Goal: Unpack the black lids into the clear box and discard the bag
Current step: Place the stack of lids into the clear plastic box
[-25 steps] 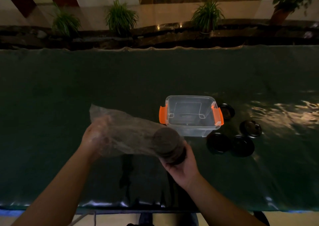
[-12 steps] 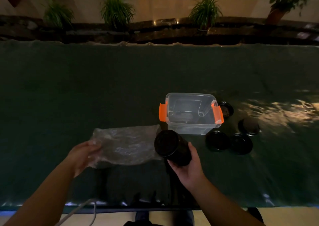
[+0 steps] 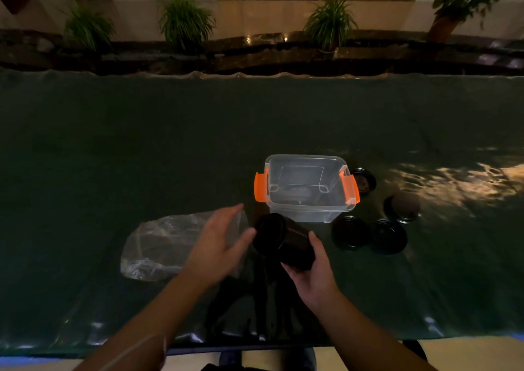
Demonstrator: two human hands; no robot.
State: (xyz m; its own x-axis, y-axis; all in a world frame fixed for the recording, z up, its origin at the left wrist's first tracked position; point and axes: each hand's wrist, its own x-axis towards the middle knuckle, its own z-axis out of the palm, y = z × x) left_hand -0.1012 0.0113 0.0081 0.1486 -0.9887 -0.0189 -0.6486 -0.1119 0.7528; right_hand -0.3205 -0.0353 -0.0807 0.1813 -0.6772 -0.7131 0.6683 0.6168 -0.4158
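Head view: right hand [image 3: 313, 271] gripping tilted stack of black round lids [image 3: 286, 241] just in front of clear plastic box with orange latches [image 3: 307, 189], left hand [image 3: 218, 243] spreading open, empty, thumb touching stack, crumpled clear plastic bag [image 3: 161, 246] lying left of box, four loose black lids [image 3: 390, 236] sitting right of box.

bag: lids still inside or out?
Out. The bag lies flat and see-through on the table, while the right hand holds the bare lid stack beside it.

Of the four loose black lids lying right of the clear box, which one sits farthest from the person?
The lid right beside the clear box, by its right orange latch. The other three lie nearer the person.
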